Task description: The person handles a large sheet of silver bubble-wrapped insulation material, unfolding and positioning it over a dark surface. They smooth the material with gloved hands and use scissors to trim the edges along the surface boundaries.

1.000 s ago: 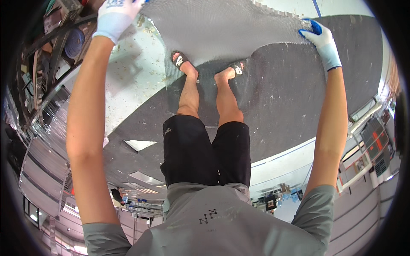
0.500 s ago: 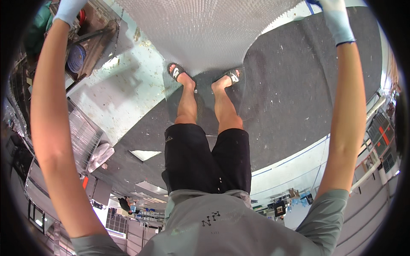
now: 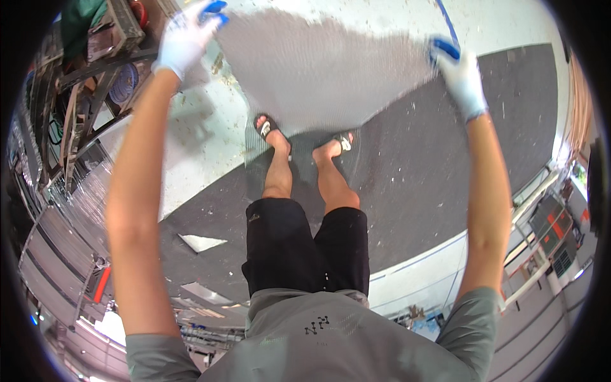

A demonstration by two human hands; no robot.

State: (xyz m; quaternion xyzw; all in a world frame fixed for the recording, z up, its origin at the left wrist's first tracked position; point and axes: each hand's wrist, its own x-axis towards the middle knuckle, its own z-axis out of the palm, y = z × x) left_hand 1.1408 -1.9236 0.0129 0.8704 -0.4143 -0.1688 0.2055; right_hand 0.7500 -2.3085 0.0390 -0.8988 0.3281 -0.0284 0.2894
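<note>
A translucent, silvery sheet of bubble wrap point(image 3: 318, 70), finely dimpled and blurred by motion, is stretched in front of me. My left hand point(image 3: 188, 39), in a white glove with blue fingertips, pinches its far left corner. At the far right corner, my right hand point(image 3: 459, 69), gloved the same way, has its fingers closed on the edge. Toward me the sheet hangs down to my sandalled feet, and its see-through lower part lies around them on the floor.
A dark grey mat point(image 3: 433, 172) lies under me on the pale floor point(image 3: 197, 162). Wooden frames point(image 3: 95, 70) with a coil of blue hose point(image 3: 124, 84) stand at the far left. A white triangular scrap point(image 3: 201, 242) lies left of my legs.
Both hands have come inward and nearer to me, bringing the sheet's far edge into view. The sheet now spans lower and narrower between them.
</note>
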